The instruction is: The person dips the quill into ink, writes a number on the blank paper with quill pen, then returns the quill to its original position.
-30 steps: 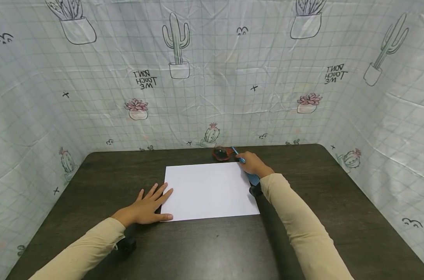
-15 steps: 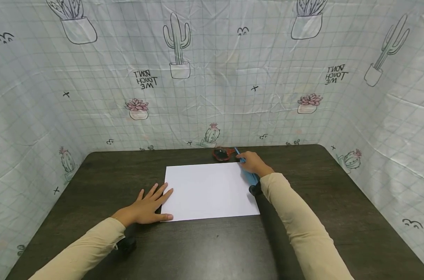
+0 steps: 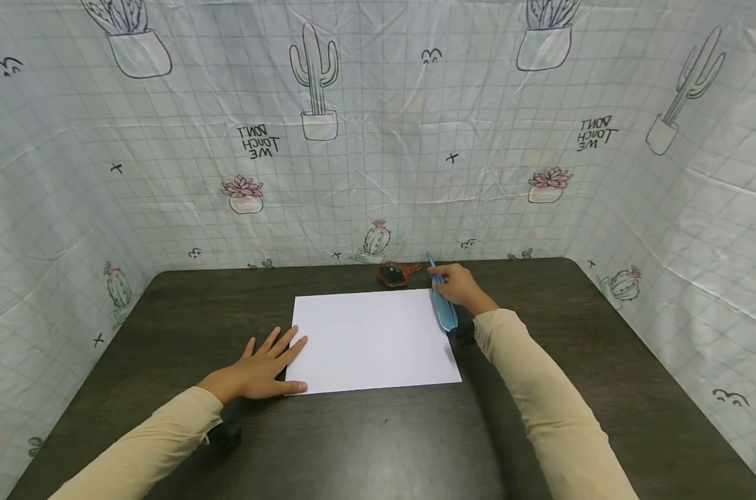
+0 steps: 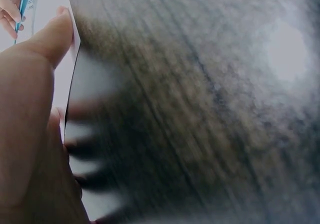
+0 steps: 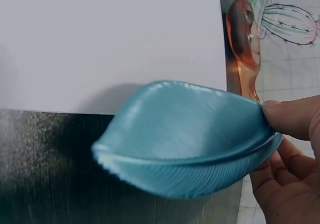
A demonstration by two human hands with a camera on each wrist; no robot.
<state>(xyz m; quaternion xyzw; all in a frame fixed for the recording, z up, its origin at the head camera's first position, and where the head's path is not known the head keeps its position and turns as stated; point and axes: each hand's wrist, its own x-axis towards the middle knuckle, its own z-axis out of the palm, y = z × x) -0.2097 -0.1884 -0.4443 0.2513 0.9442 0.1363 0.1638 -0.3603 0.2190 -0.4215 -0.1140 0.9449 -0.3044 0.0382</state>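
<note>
Left hand (image 3: 259, 375) has its fingers spread out over the left edge of the paper (image 3: 371, 340), which is on a dark table (image 3: 353, 444). Right hand (image 3: 462, 287) is pinching the blue scoop (image 3: 444, 310) at the paper's far right corner. Orange spoon (image 3: 395, 275) sits just past the paper, cactus cloth (image 3: 390, 153) behind.

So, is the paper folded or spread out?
Spread out: the paper lies flat on the table, its straight edges showing and no crease visible, with the left hand resting across its left edge.

Passage lies nearside of the paper (image 3: 371, 344); orange object (image 3: 393, 276) obstructs behind
</note>
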